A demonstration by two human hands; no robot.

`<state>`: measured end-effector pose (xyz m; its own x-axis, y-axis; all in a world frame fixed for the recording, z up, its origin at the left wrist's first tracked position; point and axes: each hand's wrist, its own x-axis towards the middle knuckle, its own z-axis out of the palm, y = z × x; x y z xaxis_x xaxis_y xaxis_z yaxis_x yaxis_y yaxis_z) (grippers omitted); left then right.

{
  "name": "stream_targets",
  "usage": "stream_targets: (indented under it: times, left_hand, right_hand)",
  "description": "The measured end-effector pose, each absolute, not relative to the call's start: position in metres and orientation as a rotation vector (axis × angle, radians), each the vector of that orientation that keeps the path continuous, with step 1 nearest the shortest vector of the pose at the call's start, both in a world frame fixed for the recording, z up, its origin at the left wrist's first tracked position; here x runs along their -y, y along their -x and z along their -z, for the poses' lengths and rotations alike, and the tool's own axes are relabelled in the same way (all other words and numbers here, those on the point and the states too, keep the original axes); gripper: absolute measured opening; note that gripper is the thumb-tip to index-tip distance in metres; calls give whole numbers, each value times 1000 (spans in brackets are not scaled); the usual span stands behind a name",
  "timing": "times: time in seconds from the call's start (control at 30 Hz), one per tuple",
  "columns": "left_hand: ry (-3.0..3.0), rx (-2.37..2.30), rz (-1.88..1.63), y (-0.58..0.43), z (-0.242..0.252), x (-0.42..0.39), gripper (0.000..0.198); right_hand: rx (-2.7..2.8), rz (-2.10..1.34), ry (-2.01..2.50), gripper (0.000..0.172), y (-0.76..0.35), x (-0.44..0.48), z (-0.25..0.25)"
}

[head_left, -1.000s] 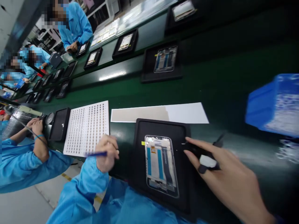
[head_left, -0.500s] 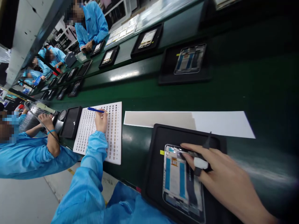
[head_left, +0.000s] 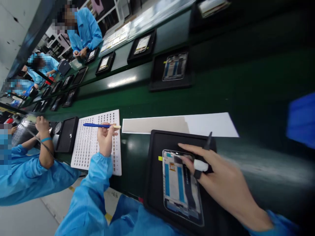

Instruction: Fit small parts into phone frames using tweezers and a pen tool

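Observation:
My left hand (head_left: pixel 105 139) is closed round a slim blue pen-like tool (head_left: pixel 94 125) with a pale tip. It hovers by the right side of a white sheet (head_left: pixel 85 144) carrying rows of small dark and tan pieces. My right hand (head_left: pixel 216 177) holds a dark pointed tool (head_left: pixel 209 141) with a white band (head_left: pixel 200 165), partly hidden by the fingers. Its fingertips are at the top edge of an opened phone (head_left: pixel 182 186) with blue strips inside. The phone lies in a black tray (head_left: pixel 154 183), a yellow tab (head_left: pixel 160 158) at its corner.
A long white and beige strip (head_left: pixel 157 125) lies behind the tray. More black trays (head_left: pixel 171 85) with phones line the green bench. At left, a co-worker's arm (head_left: pixel 45 157) is near another black tray (head_left: pixel 66 134). A blue object (head_left: pixel 302 119) shows at the right edge.
My left hand has lifted the blue tool from over the sheet's pieces towards its right edge. My right hand stays at the phone's top. The view has shifted, and a blue object appears at right.

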<state>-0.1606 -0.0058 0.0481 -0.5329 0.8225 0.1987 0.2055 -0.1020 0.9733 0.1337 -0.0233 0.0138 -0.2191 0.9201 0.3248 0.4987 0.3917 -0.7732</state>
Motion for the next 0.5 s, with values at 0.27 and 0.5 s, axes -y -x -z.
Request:
stream_targets:
  times: [0.27, 0.5]
  left_hand:
    - [-1237, -1389, -1483, 61, -75, 31, 35]
    - [-1377, -1409, -1515, 38, -70, 29, 31]
  right_hand:
    - [1324, -1265, 983, 27, -106, 18, -55]
    - [1149, -1218, 1001, 27, -101, 24, -51]
